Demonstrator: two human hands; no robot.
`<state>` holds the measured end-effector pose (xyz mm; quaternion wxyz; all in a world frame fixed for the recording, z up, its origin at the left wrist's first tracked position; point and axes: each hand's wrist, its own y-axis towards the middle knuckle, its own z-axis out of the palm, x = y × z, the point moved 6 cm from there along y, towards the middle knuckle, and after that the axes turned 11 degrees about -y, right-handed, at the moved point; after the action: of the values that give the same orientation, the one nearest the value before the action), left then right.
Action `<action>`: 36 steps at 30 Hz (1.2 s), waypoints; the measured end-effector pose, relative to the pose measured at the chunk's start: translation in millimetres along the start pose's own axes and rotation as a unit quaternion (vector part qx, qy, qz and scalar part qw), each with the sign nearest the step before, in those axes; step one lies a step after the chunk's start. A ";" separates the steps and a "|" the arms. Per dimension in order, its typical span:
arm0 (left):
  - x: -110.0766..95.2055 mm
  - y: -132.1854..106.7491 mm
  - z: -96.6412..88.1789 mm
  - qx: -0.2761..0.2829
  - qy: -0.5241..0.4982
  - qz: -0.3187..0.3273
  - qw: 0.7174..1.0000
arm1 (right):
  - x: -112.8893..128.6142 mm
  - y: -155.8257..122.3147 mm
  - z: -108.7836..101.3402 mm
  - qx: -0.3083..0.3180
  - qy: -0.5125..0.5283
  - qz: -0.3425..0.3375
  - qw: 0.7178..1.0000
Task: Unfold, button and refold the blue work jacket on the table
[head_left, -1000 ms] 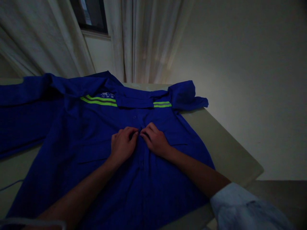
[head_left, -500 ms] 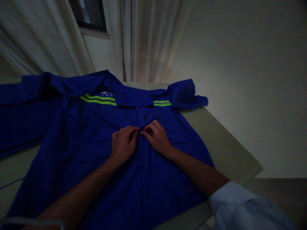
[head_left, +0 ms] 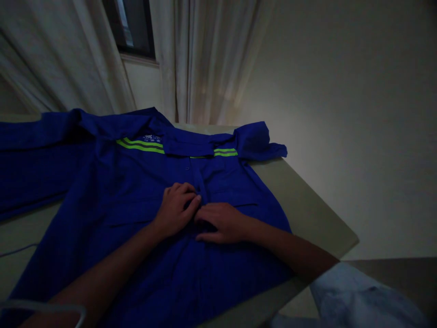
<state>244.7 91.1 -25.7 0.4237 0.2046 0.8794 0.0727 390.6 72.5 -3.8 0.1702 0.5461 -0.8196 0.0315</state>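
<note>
A dark blue work jacket [head_left: 133,175] with bright green reflective stripes is spread front up, its collar at the far end. My left hand [head_left: 177,209] rests on the front placket below the top visible button, thumb and fingers curled together on the fabric edge. Just to its right and slightly nearer me, my right hand [head_left: 225,223] lies over the placket. A gap shows between that thumb and the bent fingers, whose tips touch or almost touch the left thumb. Both hands cover the part of the placket between them.
Beneath the jacket is a pale tabletop [head_left: 317,218], its corner at the right. A thin cord [head_left: 20,250] lies at the left. Curtains [head_left: 208,68] and a window [head_left: 131,27] stand behind the table, with a plain wall [head_left: 358,114] to the right.
My right hand has left its pinch at the placket and come down toward me, thumb and fingers now apart. The left hand has stayed at the placket, its thumb shifted up. The view moved slightly.
</note>
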 end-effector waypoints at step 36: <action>-16.7 -19.5 17.0 0.062 -0.213 -0.096 0.970 | 13.4 -26.3 -5.3 -0.198 -0.121 0.027 0.972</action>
<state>261.4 65.6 -30.3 0.5926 0.1564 0.7872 -0.0685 411.1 51.4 1.8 0.1735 0.4790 -0.8385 -0.1934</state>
